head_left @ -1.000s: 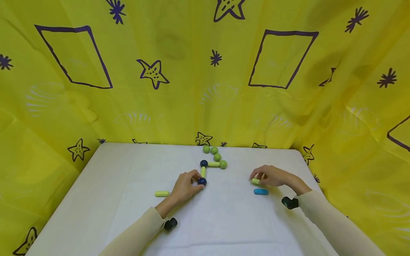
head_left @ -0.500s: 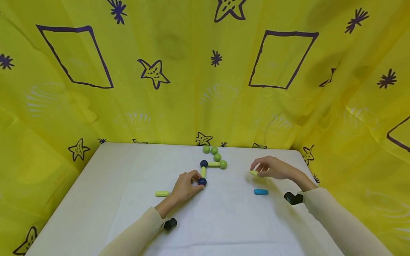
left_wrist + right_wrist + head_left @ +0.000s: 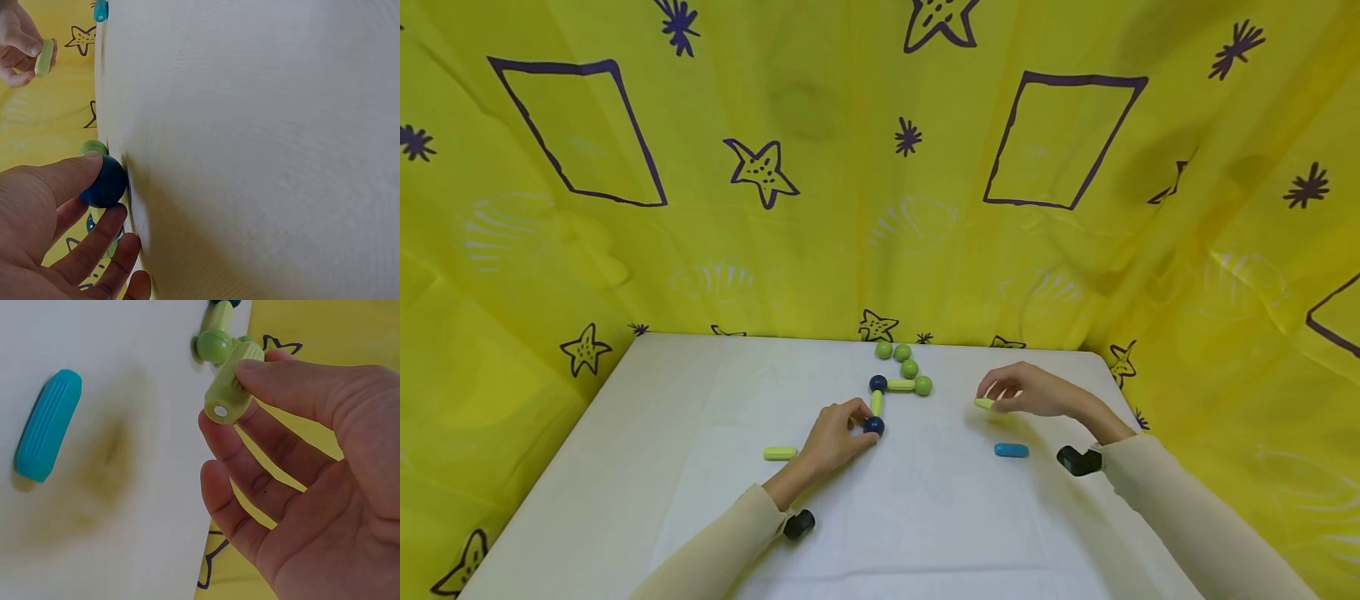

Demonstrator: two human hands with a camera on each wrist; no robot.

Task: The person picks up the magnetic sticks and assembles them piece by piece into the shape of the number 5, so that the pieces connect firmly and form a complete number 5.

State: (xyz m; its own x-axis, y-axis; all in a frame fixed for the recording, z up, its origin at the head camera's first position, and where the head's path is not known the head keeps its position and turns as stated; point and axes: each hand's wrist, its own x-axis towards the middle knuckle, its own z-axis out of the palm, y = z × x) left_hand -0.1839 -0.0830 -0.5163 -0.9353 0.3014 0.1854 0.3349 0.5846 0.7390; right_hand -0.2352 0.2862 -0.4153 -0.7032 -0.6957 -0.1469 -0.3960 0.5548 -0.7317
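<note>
The left hand (image 3: 833,435) pinches a dark blue ball (image 3: 874,426) between thumb and fingers; the left wrist view shows this ball (image 3: 106,182) close up. From it a light green rod (image 3: 877,403) runs to a second dark blue ball (image 3: 877,383), where another light green rod (image 3: 900,385) leads right to a green ball (image 3: 923,385). Above the table, the right hand (image 3: 1036,392) holds a light green rod (image 3: 984,403) by thumb and fingertips. In the right wrist view, that rod (image 3: 234,384) shows a silvery dot on its end.
A blue rod (image 3: 1011,450) lies below the right hand, and a light green rod (image 3: 780,454) left of the left hand. Several loose green balls (image 3: 902,353) sit near the back edge of the white table (image 3: 715,375). Yellow curtain (image 3: 835,250) surrounds its back and sides.
The right hand has lifted the light green rod off the table near the blue rod and carried it back and slightly left. The left hand stays on the dark blue ball.
</note>
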